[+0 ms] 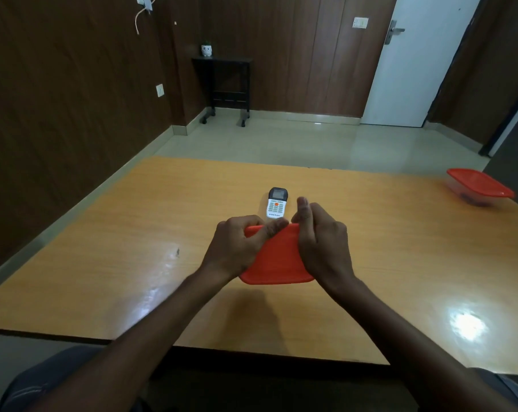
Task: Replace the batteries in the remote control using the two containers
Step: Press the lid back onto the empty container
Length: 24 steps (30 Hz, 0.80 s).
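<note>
A container with a red lid (pixel 277 258) sits in the middle of the wooden table (pixel 133 233), held between both hands. My left hand (pixel 237 248) grips its left side, thumb laid across the lid's far edge. My right hand (pixel 320 242) grips the right side, thumb raised. Just beyond them lies a white remote control (pixel 276 203) with a dark screen and an orange button, face up. A second clear container with a red lid (pixel 480 187) stands at the table's far right; something dark shows inside it, too blurred to identify.
The table's near edge (pixel 281 353) runs in front of my lap. Beyond the table lie a tiled floor, a small black side table (pixel 225 84) against the brown wall, and a white door (pixel 415 60).
</note>
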Motion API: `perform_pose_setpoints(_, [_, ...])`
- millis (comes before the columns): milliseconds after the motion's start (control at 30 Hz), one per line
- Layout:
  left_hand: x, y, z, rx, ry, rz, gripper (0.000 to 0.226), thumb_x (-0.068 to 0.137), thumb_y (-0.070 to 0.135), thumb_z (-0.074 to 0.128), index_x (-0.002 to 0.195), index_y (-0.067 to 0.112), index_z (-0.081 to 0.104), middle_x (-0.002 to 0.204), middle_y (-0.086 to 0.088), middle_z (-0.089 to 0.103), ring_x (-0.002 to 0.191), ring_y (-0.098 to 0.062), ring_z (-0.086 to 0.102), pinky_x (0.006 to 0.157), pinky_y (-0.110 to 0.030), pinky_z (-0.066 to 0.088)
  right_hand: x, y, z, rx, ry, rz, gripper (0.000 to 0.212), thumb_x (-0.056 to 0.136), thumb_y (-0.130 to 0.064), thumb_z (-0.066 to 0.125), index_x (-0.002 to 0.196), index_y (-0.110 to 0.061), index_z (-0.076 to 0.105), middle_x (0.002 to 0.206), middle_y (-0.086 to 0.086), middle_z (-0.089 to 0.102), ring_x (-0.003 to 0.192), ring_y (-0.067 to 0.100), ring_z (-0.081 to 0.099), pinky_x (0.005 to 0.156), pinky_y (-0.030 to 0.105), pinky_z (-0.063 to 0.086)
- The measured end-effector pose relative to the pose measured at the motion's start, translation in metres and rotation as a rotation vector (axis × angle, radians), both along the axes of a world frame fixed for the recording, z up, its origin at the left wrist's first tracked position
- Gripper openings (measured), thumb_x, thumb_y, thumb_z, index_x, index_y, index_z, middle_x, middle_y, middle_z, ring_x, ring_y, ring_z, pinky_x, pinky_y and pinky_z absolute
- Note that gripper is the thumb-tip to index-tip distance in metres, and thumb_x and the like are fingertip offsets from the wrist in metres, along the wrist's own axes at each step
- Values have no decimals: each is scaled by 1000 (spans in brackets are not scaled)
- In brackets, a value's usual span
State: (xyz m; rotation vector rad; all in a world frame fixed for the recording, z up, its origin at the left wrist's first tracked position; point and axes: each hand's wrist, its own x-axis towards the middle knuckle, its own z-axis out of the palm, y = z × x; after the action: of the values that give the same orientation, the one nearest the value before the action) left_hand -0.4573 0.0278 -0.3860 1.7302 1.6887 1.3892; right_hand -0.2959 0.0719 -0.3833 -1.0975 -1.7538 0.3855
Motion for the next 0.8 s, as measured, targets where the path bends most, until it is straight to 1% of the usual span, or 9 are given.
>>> perform_pose_setpoints(200, [15,6,-1,130,-130,241,62,84,69,49,78,11,68,68,-2,66,62,-16,64,57,-30,49,-12,-9,-11,-357,348,-9,67,95,-74,28,72,-20,61,56,-4,63,46,6,64,40,19,45])
perform_pose_setpoints(367, [35,2,-12,55,-222,306,60,89,68,50,66,13,57,60,-1,60,55,-17,60,51,-30,44,-9,-1,-10,-318,326,-107,77,91,-80,26,55,-14,45,41,-8,45,37,5,43,46,28,37])
perform_pose_setpoints(433, [37,-1,-15,-1,-319,272,58,86,75,47,67,21,58,62,5,60,53,-6,61,46,-18,41,-7,1,-9,-311,334,-113,80,89,-82,30,54,-11,44,43,-3,42,39,8,42,48,32,37])
perform_pose_setpoints(500, [38,-5,-18,-51,-397,232,57,83,78,44,73,25,60,68,7,63,57,-2,64,44,-11,40,-5,1,-11,-348,396,-112,85,88,-83,35,59,-4,51,48,5,49,44,10,49,49,32,41])
perform_pose_setpoints(533, [38,-6,-20,-61,-428,221,57,82,79,43,77,25,61,73,6,65,60,-3,66,44,-15,43,-6,-1,-12,-380,447,-106,84,87,-83,36,62,-5,54,50,3,54,45,10,54,49,31,43])
perform_pose_setpoints(600, [41,-6,-24,-103,-517,241,62,81,80,40,87,23,64,88,-4,72,76,-18,71,59,-37,59,-12,-9,-16,-440,503,-71,77,85,-86,33,67,-16,59,56,-5,62,49,8,61,45,27,46])
perform_pose_setpoints(633, [43,-6,-24,-136,-586,254,65,81,80,38,94,23,65,95,-8,73,83,-26,71,71,-44,60,-17,-14,-19,-454,486,-48,74,84,-88,30,73,-22,62,63,-6,66,54,9,66,45,25,48])
perform_pose_setpoints(700, [46,-7,-23,-180,-708,254,68,81,78,34,107,23,64,105,-6,73,91,-26,71,81,-44,62,-29,-26,-27,-475,441,-7,68,83,-87,27,90,-30,62,82,-9,70,70,10,70,53,23,54])
perform_pose_setpoints(800, [47,-10,-21,-204,-705,231,67,85,75,31,116,24,60,110,-2,71,96,-22,70,80,-38,60,-37,-30,-29,-509,427,-11,59,88,-78,25,109,-31,54,95,-10,65,80,5,66,57,15,50])
